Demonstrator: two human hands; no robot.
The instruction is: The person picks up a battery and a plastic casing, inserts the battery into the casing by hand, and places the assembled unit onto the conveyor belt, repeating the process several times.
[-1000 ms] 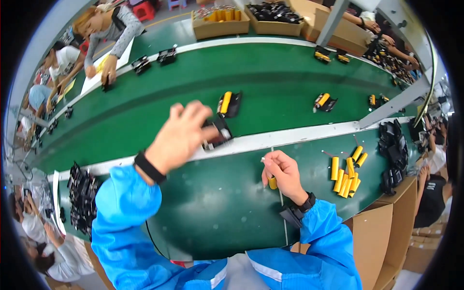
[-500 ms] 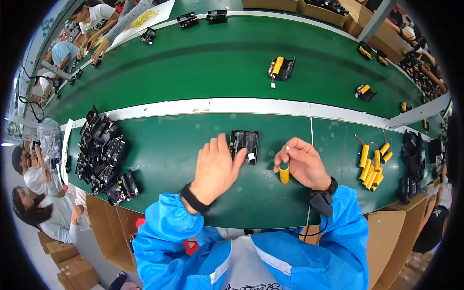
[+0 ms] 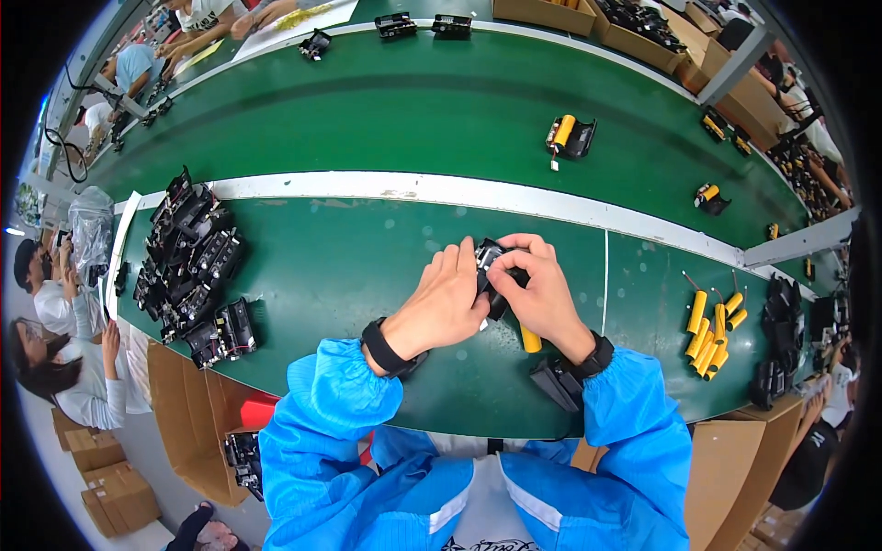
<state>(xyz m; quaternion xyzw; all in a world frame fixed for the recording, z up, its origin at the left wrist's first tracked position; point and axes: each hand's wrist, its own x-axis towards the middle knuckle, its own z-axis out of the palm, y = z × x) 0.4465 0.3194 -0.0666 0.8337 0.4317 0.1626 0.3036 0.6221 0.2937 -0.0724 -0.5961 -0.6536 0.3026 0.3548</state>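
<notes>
My left hand (image 3: 439, 301) is closed on the left side of a black plastic housing (image 3: 487, 259), a small open shell with parts inside. My right hand (image 3: 544, 292) grips the same housing from the right, thumb and fingertips pressed together at its upper edge. The housing looks tilted, and the fingers cover most of it. A yellow cylindrical battery (image 3: 531, 339) sits just below my right palm, its upper end hidden by the hand. Whether its lead is between my right fingertips cannot be seen. A small white piece (image 3: 483, 324) shows beside my left thumb.
Black housings lie heaped (image 3: 188, 266) on the left. Several yellow batteries (image 3: 707, 340) with leads lie to the right, beside stacked black shells (image 3: 781, 335). Beyond a white rail (image 3: 413, 186), a green belt (image 3: 367, 110) carries assembled housings (image 3: 571, 136). Other people work around it.
My right hand has moved left and up from holding the battery's lead to the housing. My left hand has closed on the housing, which is now tilted. The view has shifted slightly.
</notes>
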